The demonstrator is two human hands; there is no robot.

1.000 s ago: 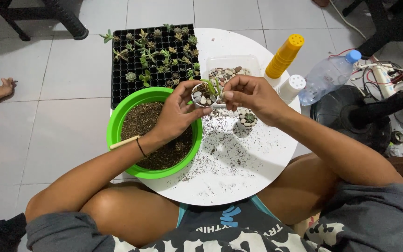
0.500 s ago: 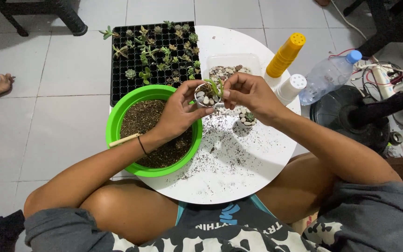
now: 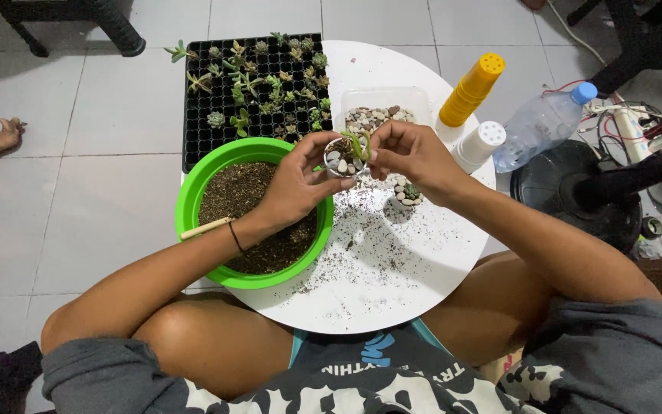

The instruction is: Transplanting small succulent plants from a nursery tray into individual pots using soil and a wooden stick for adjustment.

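My left hand was wrapped around a small white pot, thumb and fingers closed on its rim and side, and I held it lifted above the round white table, just past the edge of the green bowl. In the pot stood a thin green succulent, with pale pebbles over dark soil around its base. My right hand met the pot from the other side, its fingertips pinched together at the rim beside the plant; whether they held a pebble I could not tell.

Just below my right hand, on the table, sat a second small pot, already topped with pebbles and a little rosette. Behind both hands lay a clear shallow tray of mixed pebbles. The green bowl was full of dark potting soil, and a wooden stick rested on its near rim beside my wrist. Loose soil crumbs were scattered across the tabletop in front of me.

Farther out, a black seedling tray with many small succulents lay partly on the table's far-left edge. To the right stood a stack of yellow pots and a stack of white pots, both lying tilted, and beyond them a clear plastic bottle with a blue cap.
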